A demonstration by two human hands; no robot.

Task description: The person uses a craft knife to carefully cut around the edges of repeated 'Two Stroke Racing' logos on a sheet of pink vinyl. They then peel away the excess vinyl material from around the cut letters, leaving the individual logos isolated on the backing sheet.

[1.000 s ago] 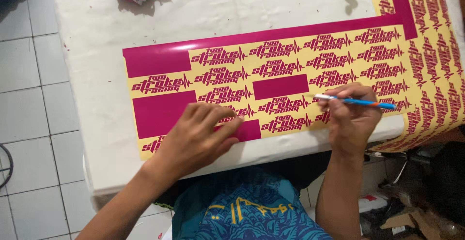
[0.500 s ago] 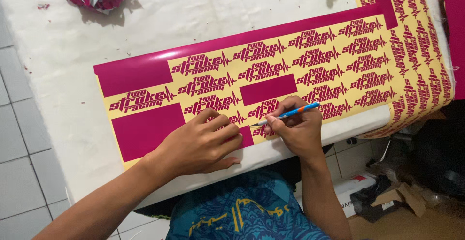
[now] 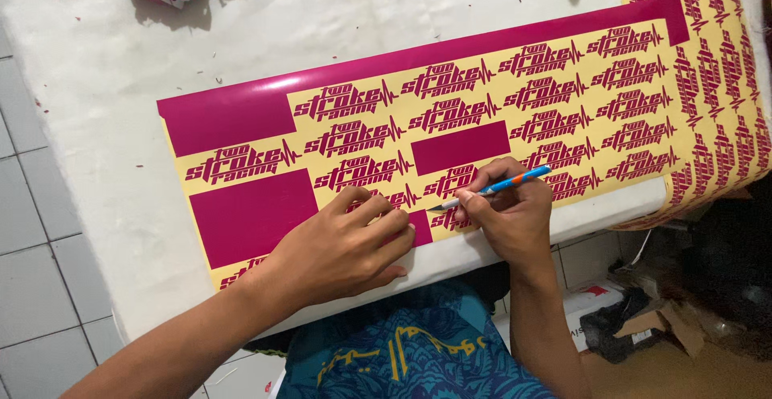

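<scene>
My left hand [image 3: 342, 246] lies palm-down at lower centre of the frame, fingers spread and lightly curled, pressing the magenta-and-yellow vinyl sticker sheet [image 3: 482, 109] flat on the white table [image 3: 121, 125]. My right hand [image 3: 507, 214], just beside it, has its fingers pinched shut around a slim blue-and-orange craft knife [image 3: 498, 187]. The knife's tip points left and seems to touch the sheet.

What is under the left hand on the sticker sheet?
The left hand lies flat on the magenta and yellow sticker sheet, near its front edge. Magenta patches show around the fingers; whatever design lies beneath the palm is covered.
</scene>
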